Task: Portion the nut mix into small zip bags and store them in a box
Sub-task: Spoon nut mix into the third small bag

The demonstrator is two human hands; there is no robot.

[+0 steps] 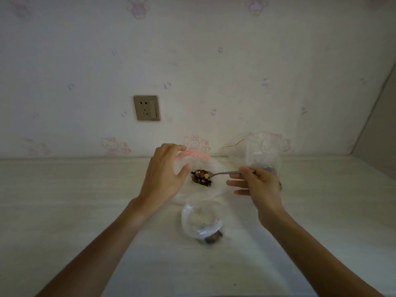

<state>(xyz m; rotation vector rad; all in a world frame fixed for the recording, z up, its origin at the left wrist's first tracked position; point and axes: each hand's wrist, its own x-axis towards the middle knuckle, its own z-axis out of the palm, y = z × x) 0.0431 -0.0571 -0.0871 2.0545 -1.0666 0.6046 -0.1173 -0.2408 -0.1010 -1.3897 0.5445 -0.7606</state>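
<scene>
- Nut mix point(201, 177) sits heaped on a spoon point(222, 173) pinched by the right hand point(260, 185), over the open zip bag point(199, 168).
- Left hand point(165, 172) grips that bag's rim.
- Another bag point(202, 221) lies nearer on the table point(64, 189); a taller one point(262, 151) stands behind.

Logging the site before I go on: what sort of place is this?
Most likely a home room, perhaps a child's bedroom: cartoon-cat wallpaper, a wall socket, and a pale wood-grain tabletop against the wall.
</scene>
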